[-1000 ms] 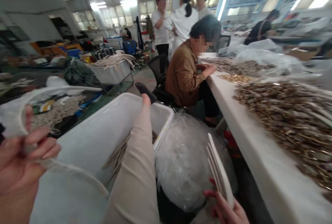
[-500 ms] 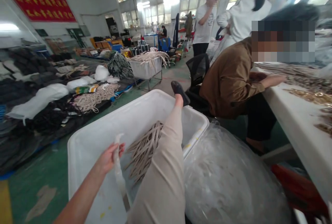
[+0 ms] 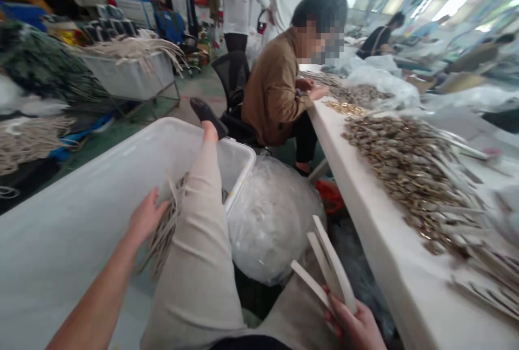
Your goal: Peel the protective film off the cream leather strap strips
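Observation:
My left hand (image 3: 146,215) reaches into the white plastic bin (image 3: 121,172), thumb and fingers apart, with nothing visible in its grasp. Just beyond its fingertips lies a loose heap of beige straps (image 3: 166,234), partly covered by my outstretched leg. Several pale flat straps (image 3: 339,271) fan upward out of my right hand (image 3: 352,320), which is closed around their lower ends, over my lap and beside the table.
On the long white table (image 3: 365,231) is a big pile of straps with metal fittings (image 3: 405,177). A co-worker (image 3: 271,91) sits at its far end. A filled clear plastic bag (image 3: 275,220) stands between bin and table. Another strap-laden bin (image 3: 138,77) is behind.
The view has turned right, bringing my right hand with its straps and more of the table into sight. My left hand has let go of the pale strap and moved to the heap.

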A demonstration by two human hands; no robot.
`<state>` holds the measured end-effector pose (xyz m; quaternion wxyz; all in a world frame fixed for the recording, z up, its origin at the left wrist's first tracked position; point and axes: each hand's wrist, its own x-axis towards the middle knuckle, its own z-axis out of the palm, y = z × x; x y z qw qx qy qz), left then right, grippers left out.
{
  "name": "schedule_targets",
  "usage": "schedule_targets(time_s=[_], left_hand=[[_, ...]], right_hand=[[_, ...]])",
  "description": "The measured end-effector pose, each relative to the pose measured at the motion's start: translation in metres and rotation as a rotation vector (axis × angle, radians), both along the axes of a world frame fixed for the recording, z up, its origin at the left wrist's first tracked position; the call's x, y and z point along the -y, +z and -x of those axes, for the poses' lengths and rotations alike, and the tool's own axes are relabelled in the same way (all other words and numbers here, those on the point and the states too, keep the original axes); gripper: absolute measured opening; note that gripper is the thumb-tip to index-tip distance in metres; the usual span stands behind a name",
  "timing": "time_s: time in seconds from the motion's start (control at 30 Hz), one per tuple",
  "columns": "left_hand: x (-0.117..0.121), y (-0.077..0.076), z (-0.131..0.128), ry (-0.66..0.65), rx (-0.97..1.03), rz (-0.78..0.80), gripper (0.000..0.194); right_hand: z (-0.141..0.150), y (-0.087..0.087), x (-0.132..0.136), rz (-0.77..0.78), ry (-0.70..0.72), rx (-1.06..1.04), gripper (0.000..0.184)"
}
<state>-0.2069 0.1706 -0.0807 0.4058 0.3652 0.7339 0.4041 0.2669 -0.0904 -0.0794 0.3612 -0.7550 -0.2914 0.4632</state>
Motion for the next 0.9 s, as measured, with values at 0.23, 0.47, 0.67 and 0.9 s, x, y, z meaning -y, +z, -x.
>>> schedule_targets(time_s=[0.23,0.47,0.67,0.9], left_hand=[[0.003,0.066,-0.100,-0.524,-0.216,-0.212,0.035],[0.006,0.008,-0.227,-1.133,-0.357,0.030,0.030],[0.010,-0.077,-0.270,-1.334,-0.596,0.250,0.021],[0.032,-0.117,-0.287,-1.373,-0.658,0.333,0.023]], right_hand=[[-0.005,-0.023,0.007,0.113,0.104,-0.137,0.052],[-0.010,-0.026,0.019,0.138,0.216,-0.279,0.052],[-0.022,-0.037,0.025,0.092,0.173,-0.349,0.056],[-0.026,-0.047,0.026,0.050,0.155,-0.393,0.052]])
